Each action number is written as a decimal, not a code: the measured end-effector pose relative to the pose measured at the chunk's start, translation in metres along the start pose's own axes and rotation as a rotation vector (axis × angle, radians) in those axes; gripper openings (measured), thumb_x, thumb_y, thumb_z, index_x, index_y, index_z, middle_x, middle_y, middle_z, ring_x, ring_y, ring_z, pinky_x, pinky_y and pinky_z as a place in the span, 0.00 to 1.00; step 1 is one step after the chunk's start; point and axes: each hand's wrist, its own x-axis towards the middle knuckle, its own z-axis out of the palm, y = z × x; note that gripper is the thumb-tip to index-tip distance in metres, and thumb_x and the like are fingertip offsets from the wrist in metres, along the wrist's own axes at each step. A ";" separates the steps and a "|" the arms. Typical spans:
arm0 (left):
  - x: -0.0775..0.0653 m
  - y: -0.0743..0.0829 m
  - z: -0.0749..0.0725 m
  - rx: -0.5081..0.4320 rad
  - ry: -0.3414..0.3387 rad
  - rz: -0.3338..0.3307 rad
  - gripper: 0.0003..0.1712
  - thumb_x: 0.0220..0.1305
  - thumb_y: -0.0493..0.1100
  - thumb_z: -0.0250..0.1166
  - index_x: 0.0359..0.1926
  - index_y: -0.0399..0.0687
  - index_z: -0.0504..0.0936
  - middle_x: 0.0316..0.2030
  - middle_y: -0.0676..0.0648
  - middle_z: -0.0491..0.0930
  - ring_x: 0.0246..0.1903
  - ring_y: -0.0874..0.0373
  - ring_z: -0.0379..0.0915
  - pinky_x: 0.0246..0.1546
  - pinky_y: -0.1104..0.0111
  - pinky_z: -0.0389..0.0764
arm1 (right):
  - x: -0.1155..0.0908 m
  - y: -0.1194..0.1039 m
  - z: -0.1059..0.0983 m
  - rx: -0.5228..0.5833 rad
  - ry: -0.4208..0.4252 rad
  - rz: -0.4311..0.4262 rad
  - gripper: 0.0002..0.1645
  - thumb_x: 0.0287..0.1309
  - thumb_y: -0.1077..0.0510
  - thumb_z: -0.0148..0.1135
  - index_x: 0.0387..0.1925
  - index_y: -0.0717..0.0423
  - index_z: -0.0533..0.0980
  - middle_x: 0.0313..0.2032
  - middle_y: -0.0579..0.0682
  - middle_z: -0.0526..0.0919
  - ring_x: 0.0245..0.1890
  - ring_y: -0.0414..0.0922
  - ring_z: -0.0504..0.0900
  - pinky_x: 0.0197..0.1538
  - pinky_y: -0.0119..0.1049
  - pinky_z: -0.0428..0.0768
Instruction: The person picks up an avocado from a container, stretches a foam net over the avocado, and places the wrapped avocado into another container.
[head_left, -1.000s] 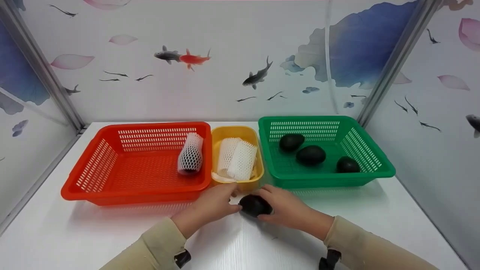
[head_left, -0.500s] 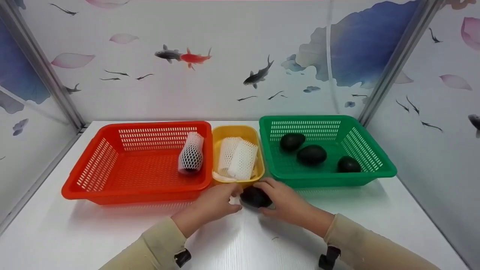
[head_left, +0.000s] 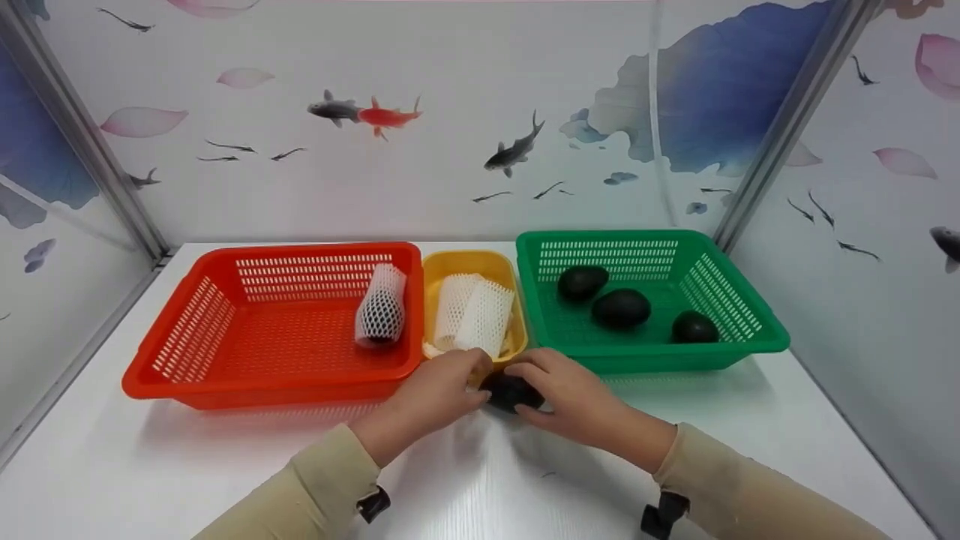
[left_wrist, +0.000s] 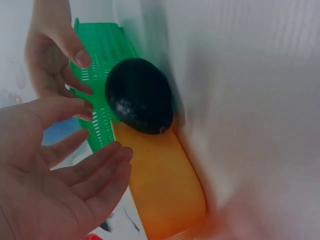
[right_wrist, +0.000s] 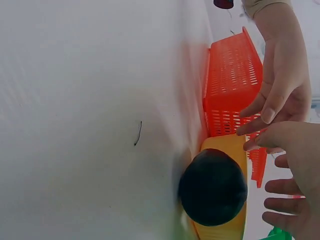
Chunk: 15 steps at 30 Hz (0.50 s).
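A dark avocado (head_left: pixel 511 392) lies on the white table against the front of the yellow basket (left_wrist: pixel 162 185). My left hand (head_left: pixel 439 394) is at its left, fingers loosely bent; the left wrist view shows them apart from the fruit. To its right, my right hand (head_left: pixel 574 397) arches with fingers spread, and the right wrist view shows a gap between them and the avocado (right_wrist: pixel 214 187). White foam net sleeves (head_left: pixel 486 315) lie in the yellow basket. The red basket (head_left: pixel 262 394) holds one dark fruit in a foam net (head_left: pixel 381 307).
At the right, a green basket (head_left: pixel 652 364) holds 3 dark avocados, one of them an avocado (head_left: pixel 622 309) near its middle. A small dark strand (right_wrist: pixel 138 133) lies on the table. Printed white panels (head_left: pixel 450 187) enclose the table at the back and sides.
The avocado has shifted away from me, up to the yellow basket. Both hands have moved forward, the left one also slightly right. The baskets stay put.
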 end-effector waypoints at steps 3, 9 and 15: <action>0.005 0.005 -0.005 0.013 0.038 -0.003 0.21 0.63 0.47 0.68 0.55 0.50 0.77 0.44 0.49 0.78 0.40 0.56 0.72 0.47 0.65 0.80 | 0.002 0.001 -0.004 -0.006 0.039 -0.041 0.23 0.54 0.55 0.72 0.51 0.53 0.76 0.50 0.47 0.77 0.52 0.44 0.74 0.54 0.38 0.77; 0.022 -0.001 -0.014 0.222 0.137 0.071 0.21 0.63 0.47 0.67 0.56 0.50 0.77 0.46 0.47 0.79 0.43 0.53 0.75 0.50 0.62 0.79 | 0.007 0.004 -0.007 -0.041 0.108 -0.110 0.18 0.53 0.57 0.72 0.46 0.53 0.78 0.49 0.49 0.78 0.51 0.45 0.74 0.53 0.40 0.77; 0.037 -0.014 -0.016 0.383 0.165 0.132 0.20 0.59 0.43 0.70 0.53 0.49 0.80 0.44 0.45 0.79 0.42 0.51 0.75 0.49 0.61 0.79 | 0.009 0.008 -0.008 -0.066 0.114 -0.113 0.16 0.54 0.56 0.71 0.45 0.53 0.79 0.49 0.49 0.79 0.52 0.46 0.74 0.55 0.42 0.76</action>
